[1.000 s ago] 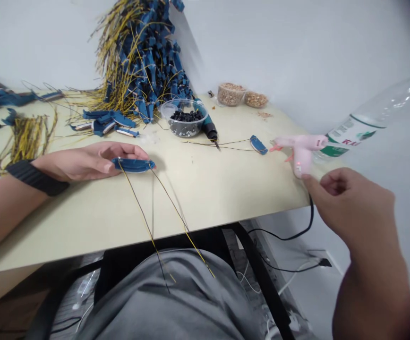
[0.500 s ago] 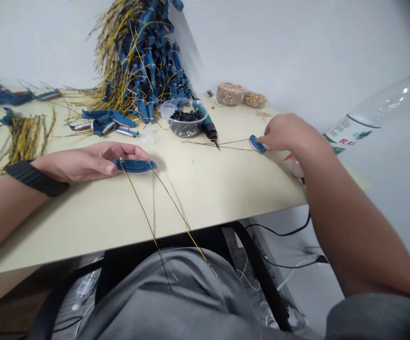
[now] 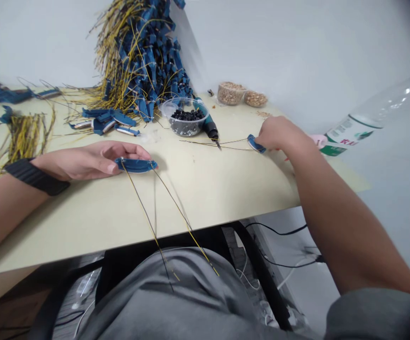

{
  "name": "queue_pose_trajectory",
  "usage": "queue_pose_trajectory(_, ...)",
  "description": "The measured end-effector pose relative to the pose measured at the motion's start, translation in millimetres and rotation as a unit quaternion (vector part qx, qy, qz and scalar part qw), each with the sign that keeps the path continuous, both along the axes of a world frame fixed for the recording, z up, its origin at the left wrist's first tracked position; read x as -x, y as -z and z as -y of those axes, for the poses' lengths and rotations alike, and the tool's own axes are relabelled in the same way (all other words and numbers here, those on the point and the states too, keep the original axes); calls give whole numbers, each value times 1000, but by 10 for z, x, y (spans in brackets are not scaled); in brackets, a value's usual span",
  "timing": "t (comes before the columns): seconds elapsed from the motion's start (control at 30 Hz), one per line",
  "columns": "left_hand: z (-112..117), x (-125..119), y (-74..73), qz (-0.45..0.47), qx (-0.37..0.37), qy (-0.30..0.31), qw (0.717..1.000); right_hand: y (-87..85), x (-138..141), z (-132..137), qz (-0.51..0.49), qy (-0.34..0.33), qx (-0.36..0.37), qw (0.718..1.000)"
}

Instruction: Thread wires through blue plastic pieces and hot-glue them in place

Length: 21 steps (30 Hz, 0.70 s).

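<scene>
Two hands | left hand (image 3: pixel 84 160) lightly holds curved blue piece (image 3: pixel 136 165) trailing yellow wires (image 3: pixel 139 203) | right hand (image 3: pixel 279 133) pinches small blue piece (image 3: pixel 255 143)

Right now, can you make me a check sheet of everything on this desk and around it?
Surface: beige tabletop, yellow wires trailing over its near edge.
Job's things: flat blue curved piece with yellow wires; small blue piece with thin wires.
Clutter: tall heap of blue pieces and yellow wires; clear bowl of dark bits; two tubs of tan bits; teal-handled tool; pink glue gun; clear plastic bottle.
Hands: left hand holds the curved piece; right hand pinches the small piece.
Cables: black cable below the table.
Surroundings: white wall.
</scene>
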<state>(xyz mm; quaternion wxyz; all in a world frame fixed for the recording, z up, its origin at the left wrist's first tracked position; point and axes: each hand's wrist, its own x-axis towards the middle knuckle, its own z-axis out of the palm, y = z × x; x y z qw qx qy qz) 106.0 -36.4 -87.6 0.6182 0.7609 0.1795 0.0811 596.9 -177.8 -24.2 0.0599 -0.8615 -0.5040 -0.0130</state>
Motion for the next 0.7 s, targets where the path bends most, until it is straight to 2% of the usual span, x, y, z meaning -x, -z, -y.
queue_pose_trajectory(0.07, 1, -5, -6, 0, -6, 0, 1000, -50, 80, -14, 11, 18, 74, 997)
queue_pose_trajectory(0.17, 0, -6, -14, 4, -13, 7, 1000, -115, 197, -35, 43, 26, 114, 992)
queue_pose_trajectory(0.4, 30, -26, -48, -8, -10, 0, 1000, -128, 300, -59, 38, 9, 108, 993)
queue_pose_trajectory(0.7, 13, -20, -35, -12, -13, -4, 1000, -111, 213, -203, 60, 9, 115, 992)
